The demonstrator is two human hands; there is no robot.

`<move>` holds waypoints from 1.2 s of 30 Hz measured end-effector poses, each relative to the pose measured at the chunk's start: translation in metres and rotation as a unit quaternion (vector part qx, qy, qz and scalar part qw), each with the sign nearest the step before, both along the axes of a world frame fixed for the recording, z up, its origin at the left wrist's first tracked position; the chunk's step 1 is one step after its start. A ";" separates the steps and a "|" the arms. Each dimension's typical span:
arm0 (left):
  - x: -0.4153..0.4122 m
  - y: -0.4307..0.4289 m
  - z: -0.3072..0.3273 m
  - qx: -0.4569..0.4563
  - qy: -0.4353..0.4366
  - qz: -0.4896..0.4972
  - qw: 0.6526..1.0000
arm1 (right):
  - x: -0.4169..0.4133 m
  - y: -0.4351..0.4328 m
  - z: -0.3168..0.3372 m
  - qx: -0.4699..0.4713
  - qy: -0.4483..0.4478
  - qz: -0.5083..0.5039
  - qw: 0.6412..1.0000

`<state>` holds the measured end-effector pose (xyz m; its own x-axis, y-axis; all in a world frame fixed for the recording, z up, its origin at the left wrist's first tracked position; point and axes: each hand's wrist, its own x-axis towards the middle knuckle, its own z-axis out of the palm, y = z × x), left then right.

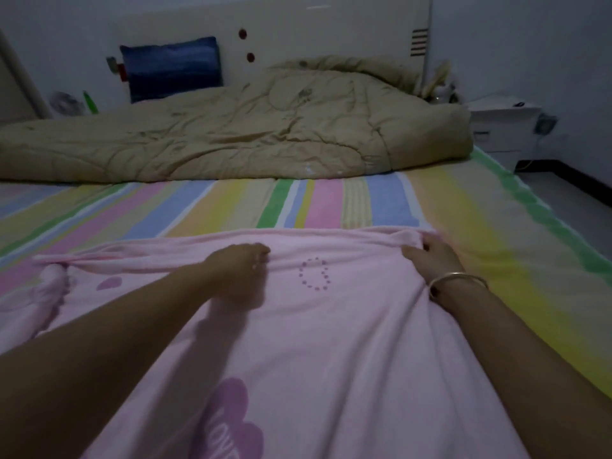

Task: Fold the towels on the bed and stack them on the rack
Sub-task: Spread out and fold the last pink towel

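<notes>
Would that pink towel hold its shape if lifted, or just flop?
Probably floppy: the pink towel bunches into soft folds where the right hand grips its far edge. Likely light too, lying thin on the striped sheet. It may cling rather than slide; creases gather by the left hand.

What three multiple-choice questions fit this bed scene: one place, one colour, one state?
1. Where is the blue pillow? A on the floor; B against the headboard, behind the quilt; C on a chair.
2. What colour is the towel? A pink; B green; C white.
3. The right hand is? A idle; B holding the pillow; C gripping the towel's far edge.
B, it leans there; A, pink with purple prints; C, fingers curl round the bunched edge.
</notes>
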<state>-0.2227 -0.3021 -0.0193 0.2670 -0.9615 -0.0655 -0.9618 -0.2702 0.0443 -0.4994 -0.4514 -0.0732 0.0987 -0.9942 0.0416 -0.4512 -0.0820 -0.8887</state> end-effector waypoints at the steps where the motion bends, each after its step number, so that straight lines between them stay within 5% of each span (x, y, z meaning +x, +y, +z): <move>1: 0.003 -0.008 -0.003 0.022 -0.025 -0.010 0.999 | 0.001 -0.008 0.001 -0.001 -0.030 0.008 1.000; 6: 0.026 -0.031 0.016 0.062 -0.049 0.033 0.996 | 0.006 -0.033 0.007 0.057 -0.069 0.021 0.996; 10: 0.034 -0.034 0.025 0.105 -0.004 0.080 0.991 | 0.001 -0.036 -0.001 -0.041 -0.030 0.012 0.999; 16: 0.023 -0.040 0.018 -0.014 -0.021 0.075 0.997 | -0.006 -0.035 -0.001 -0.083 -0.116 -0.022 0.989; 19: 0.022 -0.051 0.021 -0.059 0.007 0.089 0.994 | -0.014 -0.039 0.000 -0.140 -0.016 -0.090 0.986; 24: 0.012 -0.069 0.018 -0.017 0.181 0.103 0.978 | -0.023 -0.042 0.000 -0.163 0.137 -0.099 0.972; 29: 0.027 -0.073 -0.003 0.017 -0.158 0.007 0.987 | -0.023 -0.042 0.000 -0.151 0.154 -0.091 0.972; 33: 0.032 -0.078 0.008 0.041 -0.182 -0.034 0.982 | -0.025 -0.043 -0.002 -0.139 0.156 -0.078 0.975; 36: 0.037 -0.083 0.013 0.005 -0.169 -0.029 0.985 | -0.029 -0.052 -0.004 -0.092 0.016 -0.066 0.993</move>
<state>-0.1857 -0.3849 -0.0066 0.2207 -0.9753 0.0089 -0.9347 -0.2141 -0.2839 -0.5279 -0.5030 -0.0774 -0.0272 -0.9745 0.2227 -0.4970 -0.1801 -0.8489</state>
